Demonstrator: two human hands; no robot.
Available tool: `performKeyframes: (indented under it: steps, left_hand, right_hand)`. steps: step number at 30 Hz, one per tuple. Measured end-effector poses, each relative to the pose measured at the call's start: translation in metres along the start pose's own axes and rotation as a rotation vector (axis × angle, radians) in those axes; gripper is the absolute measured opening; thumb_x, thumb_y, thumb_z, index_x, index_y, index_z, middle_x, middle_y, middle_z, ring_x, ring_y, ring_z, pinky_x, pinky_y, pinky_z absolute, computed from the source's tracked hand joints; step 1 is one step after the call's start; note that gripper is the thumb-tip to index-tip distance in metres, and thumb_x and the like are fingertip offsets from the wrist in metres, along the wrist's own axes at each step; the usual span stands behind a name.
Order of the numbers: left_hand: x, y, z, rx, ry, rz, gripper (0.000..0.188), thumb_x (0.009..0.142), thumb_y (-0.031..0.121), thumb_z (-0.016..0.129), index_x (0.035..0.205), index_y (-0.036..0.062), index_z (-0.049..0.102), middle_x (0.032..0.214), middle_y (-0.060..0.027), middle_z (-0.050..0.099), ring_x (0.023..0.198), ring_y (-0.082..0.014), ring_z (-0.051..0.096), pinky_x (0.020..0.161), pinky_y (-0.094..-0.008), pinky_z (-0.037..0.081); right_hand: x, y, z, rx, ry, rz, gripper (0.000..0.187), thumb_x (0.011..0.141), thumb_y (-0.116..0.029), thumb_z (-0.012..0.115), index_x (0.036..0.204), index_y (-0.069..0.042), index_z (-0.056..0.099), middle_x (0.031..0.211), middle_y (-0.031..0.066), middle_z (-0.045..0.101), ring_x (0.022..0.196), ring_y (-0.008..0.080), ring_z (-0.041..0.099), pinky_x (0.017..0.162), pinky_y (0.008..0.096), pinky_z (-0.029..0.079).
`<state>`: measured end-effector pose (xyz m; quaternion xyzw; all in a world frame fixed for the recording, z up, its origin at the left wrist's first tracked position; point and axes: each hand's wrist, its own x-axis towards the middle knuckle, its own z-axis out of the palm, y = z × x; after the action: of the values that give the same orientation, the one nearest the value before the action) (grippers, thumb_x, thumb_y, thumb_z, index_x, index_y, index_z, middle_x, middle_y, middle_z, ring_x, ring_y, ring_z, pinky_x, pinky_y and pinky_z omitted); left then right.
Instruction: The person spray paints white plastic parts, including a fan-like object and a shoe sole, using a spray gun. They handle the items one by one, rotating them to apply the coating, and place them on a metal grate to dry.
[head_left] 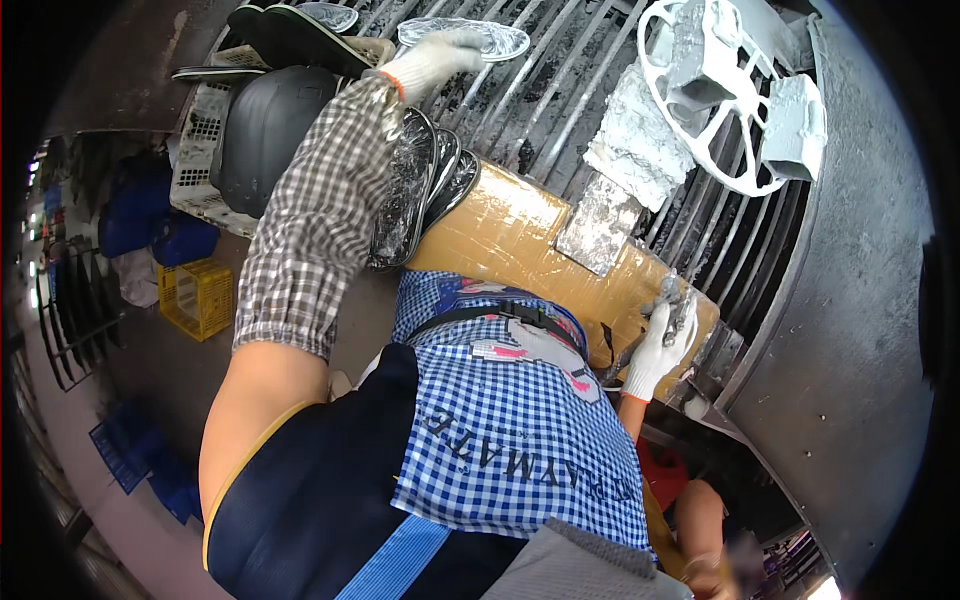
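My left hand (437,65), in a white knit glove with an orange cuff, reaches to the far side. Its fingers close on the near edge of a flat oval sole (498,41) with a glossy silver-white face, lying over the metal bars (545,75). My right hand (655,350), gloved the same way, is wrapped round a paint-stained metal spray gun (672,312) above the near right end of the tan board (510,225). Part of the gun is hidden by the fingers. Several black soles with shiny wrapped faces (405,180) lean together beside my left forearm.
A pale plastic basket (192,165) at the left holds black soles (300,40) and a dark rounded piece (275,135). Whitened wheel-shaped frame (745,165) stands at the far right, by a dark metal wall (850,300). A yellow crate (195,300) sits on the floor.
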<state>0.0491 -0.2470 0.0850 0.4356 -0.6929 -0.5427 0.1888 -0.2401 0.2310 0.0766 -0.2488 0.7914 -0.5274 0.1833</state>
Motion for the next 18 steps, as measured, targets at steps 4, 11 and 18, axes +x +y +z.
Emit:
performKeyframes:
  steps: [4,11,18]
  left_hand:
    - [-0.033,0.019,0.002,0.905,-0.249,-0.053,0.075,0.084,0.016,0.08,0.156,0.0116,0.059,0.146,-0.017,0.068,0.137,-0.0254,0.062,0.116,-0.0343,0.048]
    - [-0.011,-0.126,0.002,1.424,-0.398,0.226,0.043,0.094,0.023,0.072,0.136,0.0141,0.067,0.125,-0.0146,0.074,0.117,-0.0267,0.07,0.103,-0.0345,0.056]
    - [-0.014,-0.071,-0.013,1.37,-0.451,0.114,0.026,0.088,0.012,0.077,0.114,0.0068,0.075,0.109,-0.018,0.079,0.102,-0.0344,0.076,0.092,-0.0421,0.061]
  right_hand:
    - [0.001,-0.007,0.003,0.004,-0.023,0.075,0.065,0.108,-0.014,0.067,0.165,0.002,0.041,0.156,0.0161,0.06,0.132,0.0221,0.062,0.111,0.0343,0.05]
    - [-0.003,-0.01,-0.001,0.024,0.011,0.052,0.067,0.107,-0.02,0.07,0.164,0.002,0.043,0.161,0.0191,0.056,0.147,0.0257,0.054,0.123,0.0383,0.041]
    - [-0.003,0.007,0.0,0.171,0.017,0.07,0.068,0.105,-0.021,0.073,0.163,0.002,0.045,0.153,0.0181,0.063,0.141,0.0229,0.059,0.119,0.0356,0.044]
